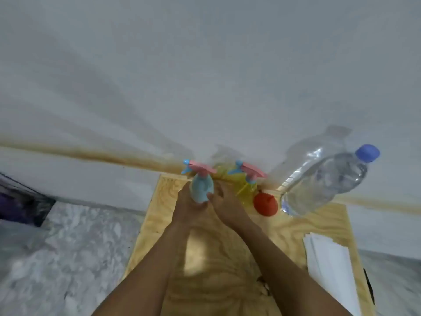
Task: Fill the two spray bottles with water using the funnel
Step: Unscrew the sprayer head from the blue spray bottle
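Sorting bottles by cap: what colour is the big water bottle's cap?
Blue, on the water bottle's cap, seen in the head view.

Pale blue spray bottle (202,190) — pink-and-blue trigger, yellow spray bottle (248,190), red funnel (265,204), clear water bottle (323,181) — blue cap, wood-grain board (218,270)

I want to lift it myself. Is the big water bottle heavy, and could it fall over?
Probably heavy: the big water bottle looks nearly full, with its blue cap on. It is tall, so a sideways push might tip it. Its clear plastic may be slippery.
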### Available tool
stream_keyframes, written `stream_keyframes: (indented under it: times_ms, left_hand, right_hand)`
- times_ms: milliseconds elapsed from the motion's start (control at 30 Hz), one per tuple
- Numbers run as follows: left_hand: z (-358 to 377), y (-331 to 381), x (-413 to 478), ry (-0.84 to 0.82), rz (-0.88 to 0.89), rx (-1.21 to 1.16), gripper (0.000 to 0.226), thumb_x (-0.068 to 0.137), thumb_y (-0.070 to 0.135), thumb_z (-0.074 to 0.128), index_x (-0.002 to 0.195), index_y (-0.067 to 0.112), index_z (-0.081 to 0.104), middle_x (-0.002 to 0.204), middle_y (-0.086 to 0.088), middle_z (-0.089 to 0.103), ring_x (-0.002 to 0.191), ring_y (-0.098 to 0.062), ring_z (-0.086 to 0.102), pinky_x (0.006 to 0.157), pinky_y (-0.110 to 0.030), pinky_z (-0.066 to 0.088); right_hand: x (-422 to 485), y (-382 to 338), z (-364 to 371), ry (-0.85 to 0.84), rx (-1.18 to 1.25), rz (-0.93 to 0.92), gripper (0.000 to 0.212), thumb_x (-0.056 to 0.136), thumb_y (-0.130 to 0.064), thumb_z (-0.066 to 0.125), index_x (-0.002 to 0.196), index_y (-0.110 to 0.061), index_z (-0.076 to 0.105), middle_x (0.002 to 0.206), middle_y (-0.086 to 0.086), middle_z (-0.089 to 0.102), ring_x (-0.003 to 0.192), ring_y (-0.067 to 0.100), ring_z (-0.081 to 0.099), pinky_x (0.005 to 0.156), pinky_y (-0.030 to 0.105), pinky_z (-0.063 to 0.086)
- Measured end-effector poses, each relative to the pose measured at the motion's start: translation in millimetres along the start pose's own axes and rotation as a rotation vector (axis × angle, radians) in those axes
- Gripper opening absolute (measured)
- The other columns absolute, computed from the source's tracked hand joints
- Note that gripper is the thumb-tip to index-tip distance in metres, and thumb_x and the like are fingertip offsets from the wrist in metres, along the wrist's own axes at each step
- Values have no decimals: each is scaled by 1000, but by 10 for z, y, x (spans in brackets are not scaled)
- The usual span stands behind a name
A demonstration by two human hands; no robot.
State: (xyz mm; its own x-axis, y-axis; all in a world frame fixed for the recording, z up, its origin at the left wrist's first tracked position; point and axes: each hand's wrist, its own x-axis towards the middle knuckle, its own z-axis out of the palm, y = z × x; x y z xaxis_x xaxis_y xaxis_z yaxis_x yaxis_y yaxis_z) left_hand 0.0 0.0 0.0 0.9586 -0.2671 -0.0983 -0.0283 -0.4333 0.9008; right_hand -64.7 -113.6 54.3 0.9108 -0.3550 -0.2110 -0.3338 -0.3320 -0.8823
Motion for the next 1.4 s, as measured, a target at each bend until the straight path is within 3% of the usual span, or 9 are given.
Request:
stream_keyframes:
  times_ms: [167, 367, 533, 633, 767, 900, 1033, 1233, 1400]
  left_hand:
    - [29, -192, 259, -68, 38, 12, 54, 74, 53, 72, 117, 21, 63, 106, 9, 69, 96, -7, 68, 73, -15, 51]
    - [20, -207, 303, -30, 18, 43, 65, 76, 32, 84, 132, 16, 55, 111, 16, 57, 94, 3, 51, 71, 0, 39]
    - [-11, -230, 341, -73, 28, 60, 71, 70, 25, 89, 131, 14, 55, 113, 6, 65, 97, -11, 60, 69, -16, 40]
    - [-69, -233, 300, -86, 47, 44, 74, 64, 23, 92, 129, 14, 56, 106, 11, 64, 100, -17, 65, 65, -5, 41]
    - [-185, -156, 167, -68, 115, -41, 93, 57, 54, 88, 134, 14, 54, 122, 4, 64, 108, -11, 61, 78, -4, 46]
    - [-284, 149, 12, -85, 264, -80, 94, 60, 62, 83, 134, 15, 50, 125, 1, 61, 109, -13, 62, 83, -25, 58]
    - [-397, 591, -171, -86, 403, -95, 91, 61, 61, 81, 133, 15, 50, 117, 6, 59, 97, -7, 61, 72, -12, 55]
    - [-421, 1197, -466, -188, 447, -192, 74, 71, 34, 89, 132, 27, 47, 113, 9, 61, 97, -4, 63, 71, -12, 54]
    - [-381, 1441, -672, -265, 407, -242, 77, 73, 39, 88, 138, 35, 46, 119, 16, 61, 105, 2, 62, 81, -23, 60]
  right_hand:
    - [226, 7, 241, 184, -69, -47, 35, 96, -26, 60, 131, -23, 53, 125, -10, 60, 110, 5, 55, 94, 26, 44]
    - [351, 13, 356, 261, -29, 35, 39, 90, -26, 70, 126, -18, 57, 122, -1, 65, 110, 12, 60, 88, 24, 45]
    - [433, -45, 411, 335, 23, 100, 37, 88, -34, 72, 119, -18, 58, 114, -4, 69, 103, 14, 64, 82, 28, 50]
    - [441, -107, 450, 362, -39, 80, 34, 90, -39, 68, 118, -20, 59, 112, -5, 69, 101, 13, 64, 82, 29, 51]
    - [364, -278, 388, 439, -16, -13, 26, 92, -37, 66, 110, -18, 64, 100, -5, 70, 93, 11, 65, 80, 30, 53]
    - [164, -534, 135, 504, 44, -94, 21, 90, -33, 69, 106, -21, 67, 95, -10, 71, 92, 7, 67, 81, 24, 54]
    - [-110, -793, -220, 558, 105, -181, 24, 87, -30, 75, 103, -13, 69, 95, -6, 71, 86, 7, 67, 76, 14, 51]
    - [-547, -1096, -662, 539, 288, -158, 43, 75, -53, 79, 102, -21, 71, 94, -7, 74, 89, 10, 71, 80, 35, 62]
    - [-769, -1178, -869, 564, 309, -197, 31, 78, -45, 81, 95, -20, 76, 89, -6, 77, 86, 10, 73, 82, 40, 61]
